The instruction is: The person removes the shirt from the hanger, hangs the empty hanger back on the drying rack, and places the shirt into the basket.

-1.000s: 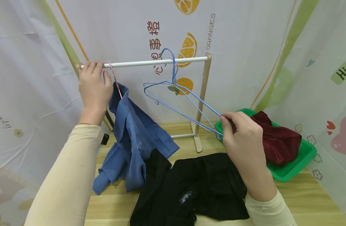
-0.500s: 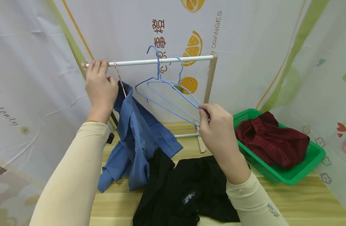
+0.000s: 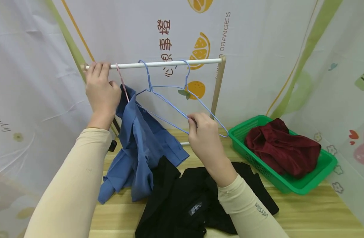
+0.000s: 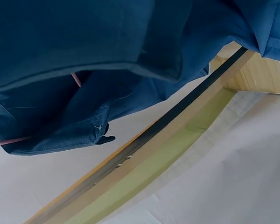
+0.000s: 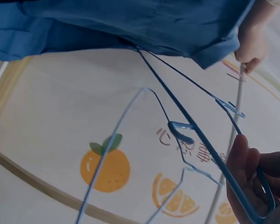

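Observation:
My left hand (image 3: 101,88) grips the left end of the white rail (image 3: 167,63) of a small wooden clothes rack. A blue shirt (image 3: 140,138) hangs there on a pink hanger (image 3: 122,82) and trails onto the table; it fills the left wrist view as blue shirt (image 4: 107,60). Two blue wire hangers (image 3: 176,99) hook over the rail. My right hand (image 3: 201,130) pinches the lower wire of one blue hanger (image 5: 200,135), with fingertips (image 5: 245,163) curled round it in the right wrist view. A black garment (image 3: 197,198) lies on the table under my right arm.
A green basket (image 3: 304,185) holding a dark red garment (image 3: 283,145) stands at the right on the wooden table (image 3: 318,215). The rack's right post (image 3: 217,86) stands behind my right hand. Printed white curtains (image 3: 259,49) enclose the space.
My right hand carried the blue hanger leftward and up from near the basket; its hook now sits over the rail beside the other blue hanger. The left hand stayed on the rail.

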A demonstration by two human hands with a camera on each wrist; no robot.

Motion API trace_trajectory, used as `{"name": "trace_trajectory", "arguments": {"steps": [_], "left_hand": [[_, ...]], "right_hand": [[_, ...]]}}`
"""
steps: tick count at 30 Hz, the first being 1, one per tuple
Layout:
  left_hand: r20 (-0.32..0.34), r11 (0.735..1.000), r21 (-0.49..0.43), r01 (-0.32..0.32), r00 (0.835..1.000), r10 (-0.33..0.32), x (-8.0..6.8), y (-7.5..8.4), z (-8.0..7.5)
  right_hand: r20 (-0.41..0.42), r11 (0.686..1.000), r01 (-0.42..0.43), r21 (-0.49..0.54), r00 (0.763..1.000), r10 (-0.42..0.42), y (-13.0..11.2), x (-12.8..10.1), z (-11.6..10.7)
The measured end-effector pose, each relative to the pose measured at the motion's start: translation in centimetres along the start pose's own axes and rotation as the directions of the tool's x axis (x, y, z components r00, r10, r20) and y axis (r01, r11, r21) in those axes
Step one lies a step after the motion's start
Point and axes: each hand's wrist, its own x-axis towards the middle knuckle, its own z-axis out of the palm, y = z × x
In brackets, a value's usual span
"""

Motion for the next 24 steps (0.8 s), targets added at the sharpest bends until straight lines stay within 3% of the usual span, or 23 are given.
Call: {"name": "trace_trajectory", "arguments": {"steps": [8,16,24], "left_hand": [[0.011,1.0,-0.006,0.003,1.0,-0.003,0.0,0.1,-0.1],[0.01,1.0,-0.007,0.008,1.0,-0.008,0.1,0.0,0.0],[-0.002,1.0,-0.005,0.018,1.0,-0.018,0.1,-0.3,0.1]], "right_hand": [[0.024,1.0,-0.026,0.012,0.999,0.026,0.6,-0.6,1.6],[0.101,0.997,-0.068,0.024,0.993,0.065,0.9,-1.8,1.5],[0.164,0.993,-0.11,-0.038,0.98,0.115,1.3,-3.1,1.6]]}}
